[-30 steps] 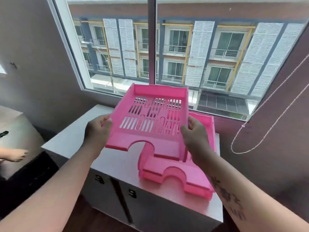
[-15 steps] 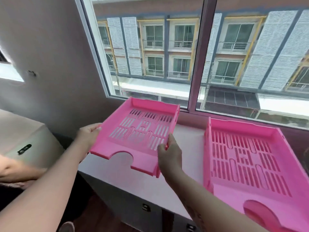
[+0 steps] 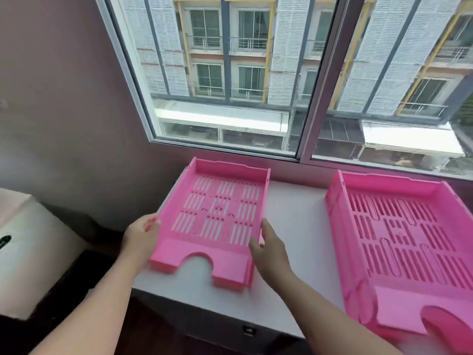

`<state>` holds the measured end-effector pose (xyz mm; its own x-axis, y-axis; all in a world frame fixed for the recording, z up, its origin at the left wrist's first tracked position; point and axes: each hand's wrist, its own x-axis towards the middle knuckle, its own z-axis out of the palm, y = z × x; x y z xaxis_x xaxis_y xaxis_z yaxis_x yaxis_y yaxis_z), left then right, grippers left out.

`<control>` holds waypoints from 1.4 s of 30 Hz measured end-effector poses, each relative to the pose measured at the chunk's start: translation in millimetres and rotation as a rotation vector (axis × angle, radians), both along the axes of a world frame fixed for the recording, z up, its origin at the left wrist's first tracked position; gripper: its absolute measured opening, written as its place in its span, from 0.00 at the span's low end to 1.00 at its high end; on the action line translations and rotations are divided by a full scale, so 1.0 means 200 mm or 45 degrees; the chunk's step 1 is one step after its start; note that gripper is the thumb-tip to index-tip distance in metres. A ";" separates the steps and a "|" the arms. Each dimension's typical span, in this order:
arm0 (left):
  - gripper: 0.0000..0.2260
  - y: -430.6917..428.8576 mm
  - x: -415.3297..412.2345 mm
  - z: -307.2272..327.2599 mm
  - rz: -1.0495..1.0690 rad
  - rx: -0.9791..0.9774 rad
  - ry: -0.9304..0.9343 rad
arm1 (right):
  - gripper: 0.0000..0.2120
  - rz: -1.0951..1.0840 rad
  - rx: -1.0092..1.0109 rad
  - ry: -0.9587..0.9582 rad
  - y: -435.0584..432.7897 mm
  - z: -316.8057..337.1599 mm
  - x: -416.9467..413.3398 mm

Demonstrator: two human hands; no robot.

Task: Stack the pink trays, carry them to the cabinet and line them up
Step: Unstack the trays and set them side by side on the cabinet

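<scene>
The left hand (image 3: 143, 233) and right hand (image 3: 268, 248) grip opposite sides of a pink tray (image 3: 217, 219) at the cabinet (image 3: 294, 221) top's left end, long axis toward the window (image 3: 230, 73), second tray (image 3: 404, 242) well right, nearer the right hand

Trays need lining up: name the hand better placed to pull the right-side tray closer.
Right hand: it sits between the slotted pink plastic tray and the right-side pink tray; the left hand is beyond.

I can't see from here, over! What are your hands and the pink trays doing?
Left hand and right hand grip left tray by its sides, low over cabinet top. Right tray alongside, apart. Nothing in the way.
</scene>
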<state>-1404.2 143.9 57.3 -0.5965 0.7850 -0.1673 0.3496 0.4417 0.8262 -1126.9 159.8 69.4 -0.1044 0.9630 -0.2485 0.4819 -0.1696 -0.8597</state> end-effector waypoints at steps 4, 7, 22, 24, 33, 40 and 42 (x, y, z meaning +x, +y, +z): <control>0.18 0.10 0.10 0.17 -0.024 0.172 0.307 | 0.31 -0.053 0.174 -0.096 0.13 0.14 0.11; 0.14 0.20 0.36 0.33 -0.135 0.343 0.383 | 0.27 -0.107 0.302 -0.116 0.19 0.28 0.29; 0.29 0.05 1.90 0.19 -0.666 -0.125 -0.403 | 0.26 -0.550 0.015 -0.725 -0.01 0.29 1.83; 0.15 0.03 1.98 0.18 -0.602 -0.085 -0.406 | 0.20 -0.469 -0.142 -0.664 -0.05 0.23 1.94; 0.13 0.00 2.26 0.22 -0.608 -0.080 -0.377 | 0.17 -0.536 -0.167 -0.497 -0.10 0.17 2.24; 0.14 0.08 2.11 0.35 -0.540 0.011 -0.298 | 0.17 -0.571 0.007 -0.337 -0.07 0.36 2.07; 0.13 0.11 1.97 0.42 -0.510 0.033 -0.250 | 0.17 -0.546 0.067 -0.310 -0.04 0.43 1.94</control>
